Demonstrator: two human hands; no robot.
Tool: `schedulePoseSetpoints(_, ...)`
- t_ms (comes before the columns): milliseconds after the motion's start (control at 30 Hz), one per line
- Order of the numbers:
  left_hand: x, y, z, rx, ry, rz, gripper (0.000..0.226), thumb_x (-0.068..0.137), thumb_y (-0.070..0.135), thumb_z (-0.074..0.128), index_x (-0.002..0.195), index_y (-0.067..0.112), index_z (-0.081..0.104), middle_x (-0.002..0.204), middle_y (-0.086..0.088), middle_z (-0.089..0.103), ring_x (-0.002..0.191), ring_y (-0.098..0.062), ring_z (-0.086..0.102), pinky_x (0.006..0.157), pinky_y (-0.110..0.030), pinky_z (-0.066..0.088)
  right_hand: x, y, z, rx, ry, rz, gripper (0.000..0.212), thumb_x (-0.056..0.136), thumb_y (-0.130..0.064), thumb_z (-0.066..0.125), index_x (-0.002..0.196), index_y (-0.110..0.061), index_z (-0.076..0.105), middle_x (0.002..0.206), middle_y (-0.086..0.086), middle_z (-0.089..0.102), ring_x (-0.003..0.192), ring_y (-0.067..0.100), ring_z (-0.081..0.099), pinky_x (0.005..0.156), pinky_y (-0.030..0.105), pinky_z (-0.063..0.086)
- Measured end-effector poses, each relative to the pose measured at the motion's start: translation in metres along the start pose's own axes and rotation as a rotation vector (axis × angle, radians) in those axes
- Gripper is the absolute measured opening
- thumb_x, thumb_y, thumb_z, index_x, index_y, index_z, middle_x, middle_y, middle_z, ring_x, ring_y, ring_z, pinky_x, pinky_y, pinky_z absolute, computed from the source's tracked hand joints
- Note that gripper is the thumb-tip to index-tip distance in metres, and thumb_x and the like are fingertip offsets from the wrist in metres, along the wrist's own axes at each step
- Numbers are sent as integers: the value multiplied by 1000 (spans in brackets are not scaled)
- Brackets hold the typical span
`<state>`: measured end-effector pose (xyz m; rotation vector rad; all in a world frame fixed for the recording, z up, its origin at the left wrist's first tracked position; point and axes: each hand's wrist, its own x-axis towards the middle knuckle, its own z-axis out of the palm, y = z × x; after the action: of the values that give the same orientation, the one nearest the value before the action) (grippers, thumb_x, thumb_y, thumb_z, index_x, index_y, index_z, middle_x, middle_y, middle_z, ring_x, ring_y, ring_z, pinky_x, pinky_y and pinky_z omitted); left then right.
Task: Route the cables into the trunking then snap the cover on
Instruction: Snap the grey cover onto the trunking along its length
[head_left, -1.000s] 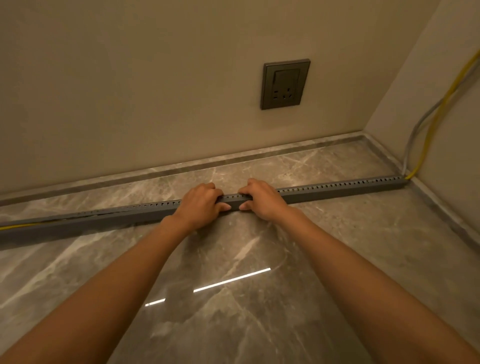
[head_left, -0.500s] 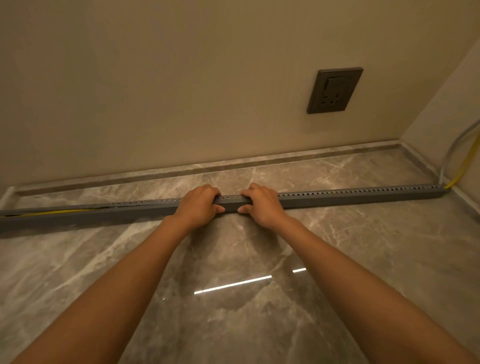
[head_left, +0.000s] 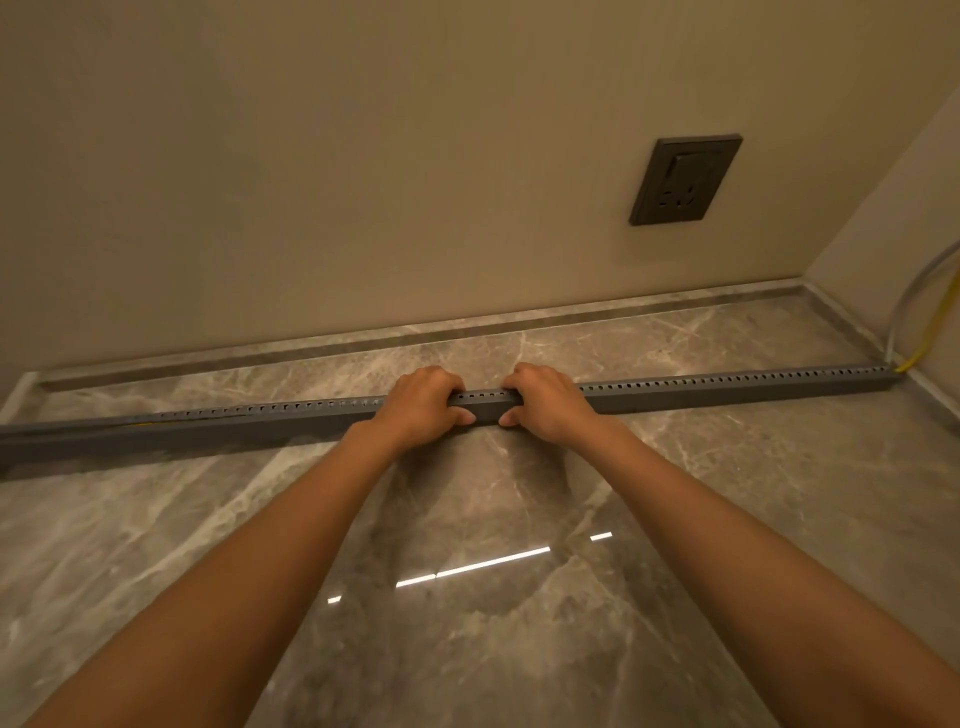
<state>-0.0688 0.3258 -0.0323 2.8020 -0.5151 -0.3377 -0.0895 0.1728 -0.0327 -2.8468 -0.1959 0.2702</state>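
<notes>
Trunking (head_left: 727, 387) along polished grey marble floor (head_left: 519, 623), left hand (head_left: 423, 408) and right hand (head_left: 545, 402) clamped around it, beige wall (head_left: 363, 156) behind

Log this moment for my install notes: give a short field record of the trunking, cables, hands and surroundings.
trunking: long grey slotted plastic trunking lying on the polished marble floor, reaching the right-hand wall
left hand: left hand pressing on the trunking mid-length
right hand: right hand pressing beside it, a short gap between them
cables: yellow cable and grey cable coming down the right wall to the trunking's right end
wall: dark grey wall socket above
</notes>
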Motion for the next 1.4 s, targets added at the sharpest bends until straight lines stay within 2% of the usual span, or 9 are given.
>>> schedulePoseSetpoints(133,-9,-25,-14,64,-106,-53,36,79,25,69,111,10,60,114,-13,61,104,-29,57,80,-35,44,6,-19,4,36,-51,-55,33,82,-21,67,111,-6,61,116,13,58,107,30,54,83,34,39)
schedulePoseSetpoints(367,-20,-31,-7,191,-3,-8,26,83,17,60,107,7,55,113,-13,58,103,-29,55,80,-35,44,5,-33,9,-102,-12,-149,29,86,-20,61,110,-5,57,117,13,56,107,28,51,87,35,41)
schedulePoseSetpoints(533,-20,-39,-7,120,9,24,28,82,20,63,107,9,58,111,-12,60,101,-28,55,79,-34,44,4,-37,10,-117,15,-116,28,85,-20,62,109,-6,58,117,13,58,107,29,52,88,37,43)
schedulePoseSetpoints(700,-25,-58,-17,-77,-30,7,35,79,25,70,110,10,63,108,-12,65,98,-26,59,81,-36,47,9,-52,13,26,-30,-84,33,84,-25,65,111,-7,58,116,13,58,106,29,53,89,36,41)
schedulePoseSetpoints(867,-34,-84,-26,-62,-18,-55,34,79,23,71,110,11,65,107,-11,67,97,-26,60,82,-37,48,16,-81,26,44,-27,-137,36,87,-25,59,119,-8,54,120,12,55,112,29,49,96,39,36)
schedulePoseSetpoints(1067,-34,-80,-22,28,63,-39,27,77,22,70,101,8,65,104,-14,66,98,-30,58,77,-35,44,15,-85,27,25,40,-144,26,85,-22,63,104,-5,62,109,12,59,101,29,53,84,36,39)
schedulePoseSetpoints(1267,-34,-75,-17,47,85,-18,24,77,23,68,96,9,69,99,-13,67,92,-30,59,66,-31,37,15,-80,21,19,14,-133,26,83,-24,65,101,-5,64,105,12,59,98,29,54,74,29,32)
schedulePoseSetpoints(1400,-41,-80,-22,-134,46,-35,31,81,20,69,110,11,67,105,-11,68,97,-26,59,79,-35,45,21,-84,16,51,-70,-126,29,83,-23,65,107,-6,63,109,14,61,100,30,55,74,29,34)
